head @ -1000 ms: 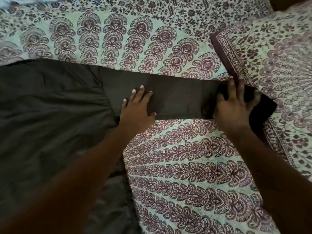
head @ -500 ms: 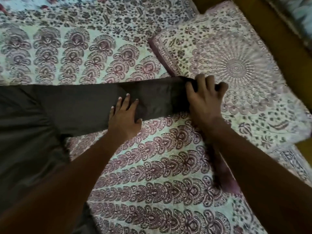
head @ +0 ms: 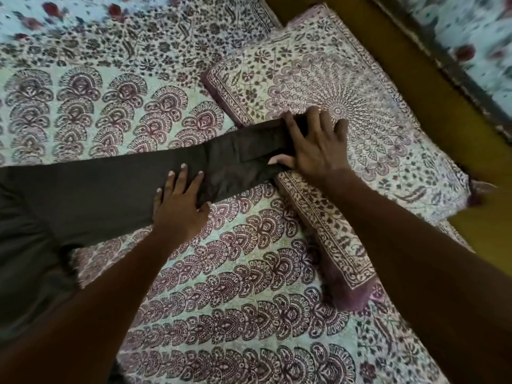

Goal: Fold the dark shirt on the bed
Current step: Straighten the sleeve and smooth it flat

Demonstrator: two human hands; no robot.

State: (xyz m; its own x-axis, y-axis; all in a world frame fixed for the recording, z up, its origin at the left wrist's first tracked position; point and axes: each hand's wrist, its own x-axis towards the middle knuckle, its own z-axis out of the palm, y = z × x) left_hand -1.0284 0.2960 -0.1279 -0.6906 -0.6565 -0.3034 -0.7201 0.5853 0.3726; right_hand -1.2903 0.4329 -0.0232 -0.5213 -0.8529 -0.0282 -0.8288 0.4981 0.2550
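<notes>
The dark shirt (head: 91, 187) lies on the patterned bed sheet (head: 221, 286), its body off to the left. One long sleeve (head: 238, 159) stretches right, and its cuff end reaches onto a patterned pillow (head: 360, 112). My left hand (head: 180, 206) presses flat on the middle of the sleeve with straight fingers. At the cuff, my right hand (head: 315, 151) lies with fingers spread across it and onto the pillow, the thumb along the cuff's near edge. The tip of the cuff is hidden under this hand.
The pillow lies at the right of the bed, at an angle. Beyond it runs a yellow-brown strip (head: 432, 101) at the bed's edge, with another floral cloth (head: 471, 29) at the top right.
The camera has swung right, so more of the pillow shows. My right hand has gone from curling over the cuff to lying spread on it. My left hand stays flat on the sleeve.
</notes>
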